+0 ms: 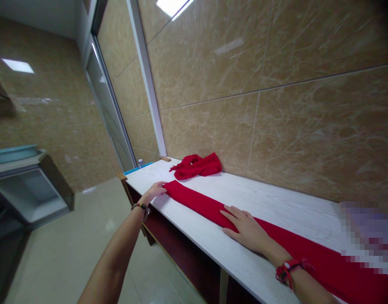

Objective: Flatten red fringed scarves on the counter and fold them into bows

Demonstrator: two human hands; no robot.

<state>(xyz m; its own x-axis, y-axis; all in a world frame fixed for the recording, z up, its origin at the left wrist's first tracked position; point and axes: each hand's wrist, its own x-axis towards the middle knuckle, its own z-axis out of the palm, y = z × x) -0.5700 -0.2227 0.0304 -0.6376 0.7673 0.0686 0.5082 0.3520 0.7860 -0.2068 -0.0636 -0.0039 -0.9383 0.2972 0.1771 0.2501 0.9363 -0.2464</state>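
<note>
A long red scarf lies stretched in a flat strip along the white table. My left hand is at its far end, with the fingers closed on the edge there; the fingertips are partly hidden. Flat on the scarf's middle rests my right hand, fingers spread. Toward the bottom right the strip widens and runs out of view. Another red scarf, fringed at one end, sits in a loose heap behind the far end, near the wall.
The white table stands against a tan marble-tiled wall. A blue tray with a small bottle is past its far end. One pixelated patch covers the right side. At left, a blue basin tops a cabinet.
</note>
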